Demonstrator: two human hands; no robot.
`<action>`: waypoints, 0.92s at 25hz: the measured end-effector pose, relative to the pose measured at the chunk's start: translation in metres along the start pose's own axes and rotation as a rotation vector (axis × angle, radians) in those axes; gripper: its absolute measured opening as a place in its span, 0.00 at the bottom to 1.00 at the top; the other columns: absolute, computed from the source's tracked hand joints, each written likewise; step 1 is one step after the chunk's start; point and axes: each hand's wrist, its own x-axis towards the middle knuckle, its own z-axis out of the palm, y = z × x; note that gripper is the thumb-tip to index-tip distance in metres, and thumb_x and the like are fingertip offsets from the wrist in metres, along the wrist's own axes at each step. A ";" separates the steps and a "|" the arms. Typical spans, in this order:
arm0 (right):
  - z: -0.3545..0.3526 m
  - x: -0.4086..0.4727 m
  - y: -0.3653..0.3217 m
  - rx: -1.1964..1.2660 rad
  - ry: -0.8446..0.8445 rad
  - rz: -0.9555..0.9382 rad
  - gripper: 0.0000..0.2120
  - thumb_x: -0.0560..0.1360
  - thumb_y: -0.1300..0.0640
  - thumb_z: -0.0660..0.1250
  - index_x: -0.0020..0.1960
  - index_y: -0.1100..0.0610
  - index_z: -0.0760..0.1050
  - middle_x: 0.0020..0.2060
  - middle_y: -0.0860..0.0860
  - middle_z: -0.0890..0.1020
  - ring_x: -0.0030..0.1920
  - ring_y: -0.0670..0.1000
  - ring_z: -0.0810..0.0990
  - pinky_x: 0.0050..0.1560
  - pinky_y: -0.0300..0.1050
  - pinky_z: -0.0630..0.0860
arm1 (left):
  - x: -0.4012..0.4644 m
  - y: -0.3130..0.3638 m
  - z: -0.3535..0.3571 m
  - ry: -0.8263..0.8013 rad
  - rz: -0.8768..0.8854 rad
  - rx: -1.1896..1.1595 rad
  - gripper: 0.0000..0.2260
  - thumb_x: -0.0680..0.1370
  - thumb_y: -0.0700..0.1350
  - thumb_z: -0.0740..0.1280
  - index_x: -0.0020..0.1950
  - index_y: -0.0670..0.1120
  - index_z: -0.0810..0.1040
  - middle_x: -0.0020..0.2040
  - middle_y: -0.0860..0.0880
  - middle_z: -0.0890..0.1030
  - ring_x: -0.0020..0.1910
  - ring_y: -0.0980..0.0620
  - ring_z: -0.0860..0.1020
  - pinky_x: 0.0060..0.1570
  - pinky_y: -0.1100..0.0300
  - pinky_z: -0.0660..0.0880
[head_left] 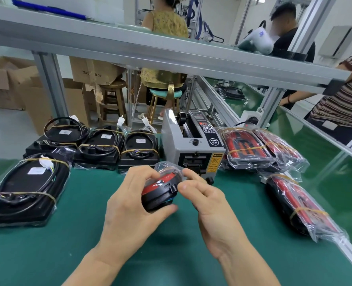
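Head view: green-matted bench [171, 254] under an aluminium shelf rail [150, 52], with a workshop beyond.
Task thing: red-and-black lamp [160, 193] inside a clear bag [166, 165], held above the bench's middle, just in front of the tape dispenser.
Left hand [129, 203]: curled round the lamp, fingers over its top, thumb beneath.
Right hand [210, 205]: thumb and forefinger pinching the clear bag at the lamp's right side, other fingers loosely bent.
Far edge, middle: grey tape dispenser [191, 145], upright, yellow warning label facing forward.
Far edge, left: row of black units [100, 145], rubber-banded, cables coiled on top.
Left edge: one longer black unit [26, 190], wrapped in film, lying flat.
Right edge: bagged red lamps [251, 149], banded, one more bundle [298, 205] nearer the front.
Room, left: cardboard boxes [10, 83] on a pale floor, wooden stool [113, 100] beside them.
Room, middle: seated person [164, 23] on a teal stool [164, 93], back turned.
Room, right: green conveyor line [307, 141] running away, two people standing at it.
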 end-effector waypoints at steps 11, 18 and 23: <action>0.003 -0.002 -0.002 -0.096 0.062 -0.048 0.05 0.69 0.57 0.71 0.37 0.56 0.84 0.61 0.43 0.78 0.58 0.29 0.73 0.56 0.36 0.64 | -0.003 0.004 0.009 0.041 0.011 0.103 0.25 0.60 0.53 0.76 0.53 0.55 0.69 0.51 0.60 0.73 0.43 0.56 0.75 0.41 0.59 0.72; 0.003 -0.001 -0.007 -0.110 0.060 -0.033 0.07 0.70 0.59 0.71 0.34 0.54 0.84 0.60 0.44 0.79 0.54 0.27 0.74 0.54 0.35 0.65 | -0.003 0.003 0.009 0.037 0.014 0.090 0.24 0.61 0.52 0.76 0.53 0.53 0.70 0.50 0.59 0.73 0.44 0.54 0.76 0.42 0.59 0.72; 0.002 0.000 -0.007 -0.087 0.030 -0.031 0.08 0.71 0.61 0.71 0.34 0.54 0.83 0.60 0.45 0.78 0.54 0.29 0.74 0.56 0.36 0.65 | -0.003 0.005 0.010 0.046 0.008 0.082 0.24 0.61 0.51 0.76 0.53 0.53 0.70 0.50 0.60 0.73 0.43 0.54 0.76 0.42 0.59 0.73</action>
